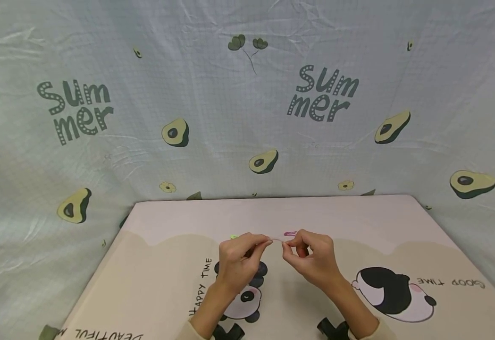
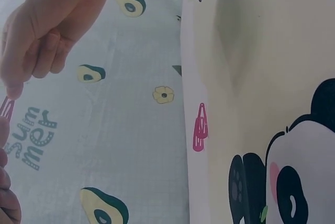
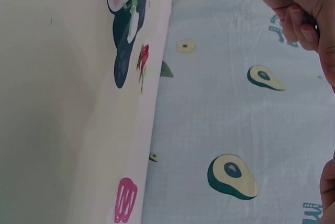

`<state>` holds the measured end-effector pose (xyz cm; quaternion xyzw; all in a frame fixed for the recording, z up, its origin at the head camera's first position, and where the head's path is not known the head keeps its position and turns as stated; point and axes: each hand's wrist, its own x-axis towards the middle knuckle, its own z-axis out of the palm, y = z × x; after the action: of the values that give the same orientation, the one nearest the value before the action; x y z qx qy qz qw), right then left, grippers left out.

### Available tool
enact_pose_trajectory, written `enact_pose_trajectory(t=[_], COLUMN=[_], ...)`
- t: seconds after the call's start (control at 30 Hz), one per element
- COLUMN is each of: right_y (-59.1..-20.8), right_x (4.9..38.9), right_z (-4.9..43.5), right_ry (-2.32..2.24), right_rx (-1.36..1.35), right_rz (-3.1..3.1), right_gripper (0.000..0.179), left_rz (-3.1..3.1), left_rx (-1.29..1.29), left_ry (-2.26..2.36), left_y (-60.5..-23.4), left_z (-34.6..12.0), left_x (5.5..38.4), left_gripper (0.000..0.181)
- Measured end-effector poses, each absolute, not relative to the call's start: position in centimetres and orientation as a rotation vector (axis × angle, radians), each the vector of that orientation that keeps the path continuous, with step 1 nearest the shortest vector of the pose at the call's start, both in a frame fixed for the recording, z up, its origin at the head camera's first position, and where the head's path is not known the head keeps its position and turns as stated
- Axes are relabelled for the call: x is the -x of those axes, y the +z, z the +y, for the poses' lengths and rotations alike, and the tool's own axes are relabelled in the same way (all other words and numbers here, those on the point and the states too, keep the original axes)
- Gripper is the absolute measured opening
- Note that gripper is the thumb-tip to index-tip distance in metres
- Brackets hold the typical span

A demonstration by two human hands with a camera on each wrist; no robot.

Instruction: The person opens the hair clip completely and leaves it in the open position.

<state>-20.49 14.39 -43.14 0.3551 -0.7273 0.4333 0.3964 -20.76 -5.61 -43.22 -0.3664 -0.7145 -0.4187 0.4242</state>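
In the head view my left hand and right hand face each other above the printed table, each pinching an end of a thin pink snap hair clip with thumb and forefinger. The left wrist view shows the slotted pink hair clip between the fingertips of my right hand, above, and my left hand, below. From the right wrist, my left hand appears at the top and my right hand low at the edge, with the clip mostly out of frame.
Beyond the right hand, pink hair clips lie on the table. Red and green clips lie by the panda print, a bit of green showing past the left hand. A patterned cloth hangs behind the table.
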Motion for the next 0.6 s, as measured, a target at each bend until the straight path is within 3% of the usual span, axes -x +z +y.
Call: enact_pose_trajectory(t=[0.6], right_y=[-43.17], right_x=[20.65], right_z=[14.54], right_ry=[1.099], right_rx=[-0.893], right_rz=[-1.864], right_gripper=[0.028], left_rz=[-1.791], left_rx=[0.906], left_ry=[-1.060], left_y=[-43.38], left_z=[-5.55], left_x=[20.84], left_gripper=[0.012])
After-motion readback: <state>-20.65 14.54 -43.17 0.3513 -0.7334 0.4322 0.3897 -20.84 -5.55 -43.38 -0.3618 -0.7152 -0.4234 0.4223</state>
